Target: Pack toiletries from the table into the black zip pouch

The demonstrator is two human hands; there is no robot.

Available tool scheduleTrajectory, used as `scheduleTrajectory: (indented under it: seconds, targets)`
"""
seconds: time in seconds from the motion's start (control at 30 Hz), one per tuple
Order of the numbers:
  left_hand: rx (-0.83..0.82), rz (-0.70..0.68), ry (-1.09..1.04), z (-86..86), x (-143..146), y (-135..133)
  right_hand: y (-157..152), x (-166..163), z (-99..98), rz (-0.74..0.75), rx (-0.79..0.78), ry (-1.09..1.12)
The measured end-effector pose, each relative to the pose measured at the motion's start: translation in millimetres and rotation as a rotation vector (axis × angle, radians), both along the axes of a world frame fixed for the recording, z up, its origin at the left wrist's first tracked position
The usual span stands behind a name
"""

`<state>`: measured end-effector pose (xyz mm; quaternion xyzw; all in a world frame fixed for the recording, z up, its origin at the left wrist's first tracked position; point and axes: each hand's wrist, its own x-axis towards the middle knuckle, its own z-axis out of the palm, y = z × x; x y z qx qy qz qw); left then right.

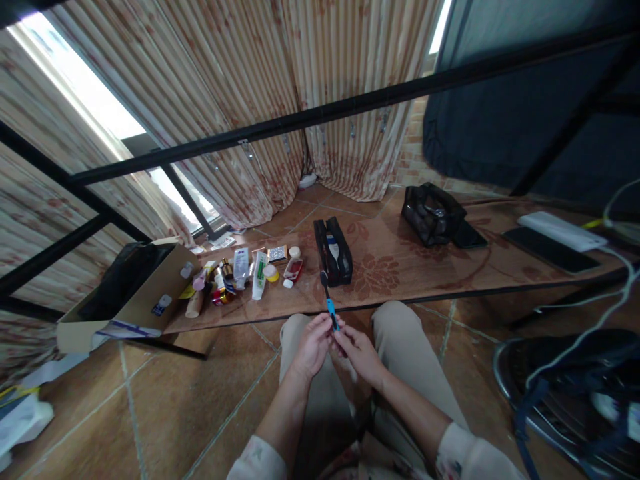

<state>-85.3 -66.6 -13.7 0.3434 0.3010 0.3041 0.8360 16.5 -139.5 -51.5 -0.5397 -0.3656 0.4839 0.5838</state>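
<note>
- One long counter (480, 270) runs under the open pouch (346, 253) and out past both sides of it.
- One cardboard box (173, 287) is far to the left of the open pouch, with one black lump (127, 277) inside.
- You have two black bags: the open pouch, and one see-through bag (423, 217) to its right.
- Three flat things are right of the open pouch: one dark slab (550, 250), one white slab (560, 229) and one small dark slab (470, 237).
- Your two hands are on your side of the open pouch. Your left hand (313, 340) and right hand (357, 350) both pinch the bottom of one stick (331, 307).
- That blue and black stick, maybe a brush, points at the open pouch. Its dark tip is by the near left corner; I can't tell if they touch. It should be light and stiff, maybe slippery if wet. Hold the fat blue part; the thin neck may bend.
- Two tubes lie left of the open pouch: one pale tube (241, 263) and one green-and-white tube (259, 277).
- Between the tubes and the open pouch: one shiny box (277, 255), one red case (293, 269), one yellow jar (271, 273).
</note>
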Motion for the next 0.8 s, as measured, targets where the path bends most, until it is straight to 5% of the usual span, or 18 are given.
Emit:
scheduleTrajectory:
  seconds: [0.8]
  targets:
    - [-0.005, 0.006, 0.019, -1.0, -0.2, 0.5, -1.0, -0.6, 5.4, 0.003, -0.015, 0.01]
